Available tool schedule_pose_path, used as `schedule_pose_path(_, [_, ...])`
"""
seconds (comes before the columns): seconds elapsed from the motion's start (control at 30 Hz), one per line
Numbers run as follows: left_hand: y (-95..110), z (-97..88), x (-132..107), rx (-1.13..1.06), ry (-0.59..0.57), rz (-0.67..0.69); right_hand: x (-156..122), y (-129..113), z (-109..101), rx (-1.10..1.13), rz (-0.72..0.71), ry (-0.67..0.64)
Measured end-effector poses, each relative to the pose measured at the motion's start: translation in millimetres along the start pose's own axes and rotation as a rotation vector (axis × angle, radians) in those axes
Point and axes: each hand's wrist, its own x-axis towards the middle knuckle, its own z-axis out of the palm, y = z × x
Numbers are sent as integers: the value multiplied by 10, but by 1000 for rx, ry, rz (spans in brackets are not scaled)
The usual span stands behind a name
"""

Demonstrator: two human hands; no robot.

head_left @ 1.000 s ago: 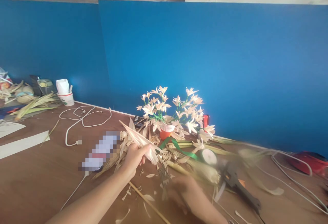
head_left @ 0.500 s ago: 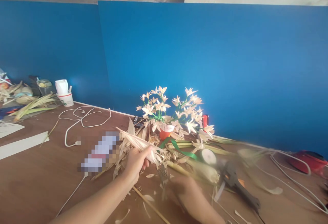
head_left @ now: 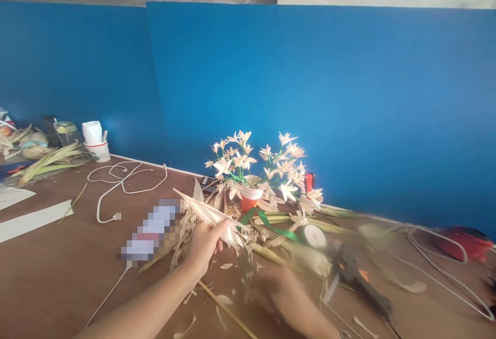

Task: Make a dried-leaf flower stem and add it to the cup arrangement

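Observation:
My left hand (head_left: 205, 243) pinches a pale dried corn husk (head_left: 205, 212) between thumb and fingers. The husk's narrow tip points up and left, and its frayed end lies to the right. Close by on the right, my right hand (head_left: 277, 290) is blurred by motion, its fingers curled round what looks like a pair of scissors (head_left: 246, 265). The dark blades point up toward the frayed end of the husk; I cannot tell whether they touch it. Behind the hands, husk flowers (head_left: 238, 160) on green stems stand in an orange and white cup (head_left: 251, 197).
A hot glue gun (head_left: 360, 282), a white roll (head_left: 314, 236) and a green ribbon (head_left: 281, 231) lie to the right among husks. On the left are a blurred-out phone (head_left: 149, 230), white cables (head_left: 127, 179) and a paper cup (head_left: 97, 150). A blue panel (head_left: 310, 86) rises behind the table.
Very little differs. The view has shifted slightly; both hands keep almost the same places, with the husk still in my left hand.

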Motion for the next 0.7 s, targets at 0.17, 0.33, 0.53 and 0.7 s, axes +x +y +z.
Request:
schedule_pose_path(0.17, [24,28,-58,34,-31,-3,19,7,12,6,7,-6])
schedule_pose_path(0.33, [6,64,-90,-3,-73,-28,23,28,24,27,-7,17])
schedule_pose_path(0.53, [-10,49,-63,7,-51,-33,18,11,15,28,-23,-3])
schedule_pose_path(0.7, [24,43,-84,37,-76,-27,17,-19,-6,56,9,-31])
